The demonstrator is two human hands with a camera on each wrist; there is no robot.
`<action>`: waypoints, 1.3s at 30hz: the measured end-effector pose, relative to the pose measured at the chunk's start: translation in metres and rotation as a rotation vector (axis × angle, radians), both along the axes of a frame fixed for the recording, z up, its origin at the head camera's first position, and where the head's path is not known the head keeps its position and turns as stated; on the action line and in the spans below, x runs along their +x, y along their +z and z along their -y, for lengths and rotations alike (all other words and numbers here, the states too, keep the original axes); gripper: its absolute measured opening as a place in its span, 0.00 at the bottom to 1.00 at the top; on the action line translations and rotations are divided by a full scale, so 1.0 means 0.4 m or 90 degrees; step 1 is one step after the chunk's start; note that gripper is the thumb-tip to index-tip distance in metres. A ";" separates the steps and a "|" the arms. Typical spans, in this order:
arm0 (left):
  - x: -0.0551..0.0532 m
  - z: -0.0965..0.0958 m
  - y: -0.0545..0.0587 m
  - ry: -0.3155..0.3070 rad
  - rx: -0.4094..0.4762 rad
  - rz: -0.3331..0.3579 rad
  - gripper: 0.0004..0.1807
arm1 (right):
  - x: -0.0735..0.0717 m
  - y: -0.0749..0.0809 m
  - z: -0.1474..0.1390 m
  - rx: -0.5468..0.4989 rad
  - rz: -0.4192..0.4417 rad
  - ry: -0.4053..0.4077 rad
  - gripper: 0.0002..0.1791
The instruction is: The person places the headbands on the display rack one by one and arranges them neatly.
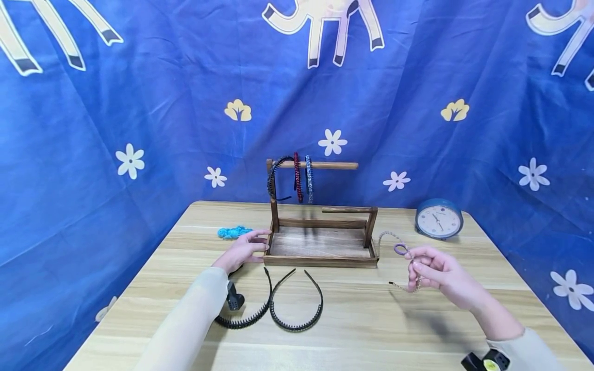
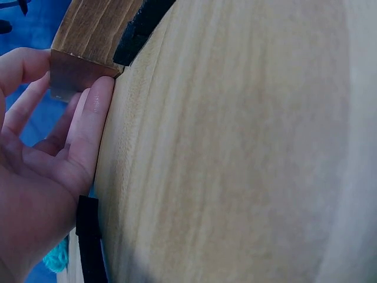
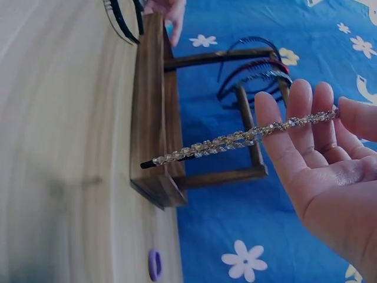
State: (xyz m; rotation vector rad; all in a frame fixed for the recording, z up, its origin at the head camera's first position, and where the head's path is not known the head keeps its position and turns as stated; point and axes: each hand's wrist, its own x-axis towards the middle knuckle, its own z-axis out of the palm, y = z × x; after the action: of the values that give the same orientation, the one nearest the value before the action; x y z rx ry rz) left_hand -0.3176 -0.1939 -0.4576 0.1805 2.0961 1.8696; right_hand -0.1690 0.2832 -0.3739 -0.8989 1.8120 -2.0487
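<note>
My right hand (image 1: 433, 270) holds a beaded headband (image 3: 235, 138) at its curve, between thumb and fingers. Its black-tipped ends point toward the right end of a wooden rack (image 1: 320, 262), which has a shallow tray and two horizontal bars. At the rack's left end, my left hand (image 1: 241, 250) touches the tray wall with extended fingers. From the upper bar hang a black headband (image 1: 270, 180), a red headband (image 1: 298, 178) and a blue glittery headband (image 1: 309, 180). Two black toothed headbands lie on the table: one (image 1: 297, 327) in front of the rack, another (image 1: 243, 323) partly behind my left wrist.
A fluffy bright-blue item (image 1: 234, 232) lies beyond my left hand. A blue round clock (image 1: 438, 219) stands at the back right. Near my right fingertips a purple ring-shaped band (image 3: 154, 265) shows on the wooden table (image 1: 362, 330). Blue patterned cloth (image 1: 185, 103) surrounds the table.
</note>
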 end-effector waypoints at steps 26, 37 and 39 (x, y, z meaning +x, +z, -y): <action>-0.002 -0.002 -0.001 -0.001 0.004 0.004 0.31 | -0.121 0.090 -0.063 -0.033 0.031 -0.115 0.13; 0.002 -0.004 0.000 0.009 0.002 0.010 0.31 | -0.198 0.135 -0.035 -0.045 0.084 -0.195 0.12; 0.005 -0.004 0.005 0.006 0.005 0.014 0.32 | -0.211 0.146 -0.025 -0.035 0.088 -0.216 0.13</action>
State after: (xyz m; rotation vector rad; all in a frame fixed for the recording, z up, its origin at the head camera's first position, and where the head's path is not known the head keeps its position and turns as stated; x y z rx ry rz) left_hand -0.3155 -0.1925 -0.4557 0.1514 2.0792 1.8769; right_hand -0.2533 0.2930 -0.3154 -0.4710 1.9476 -2.3041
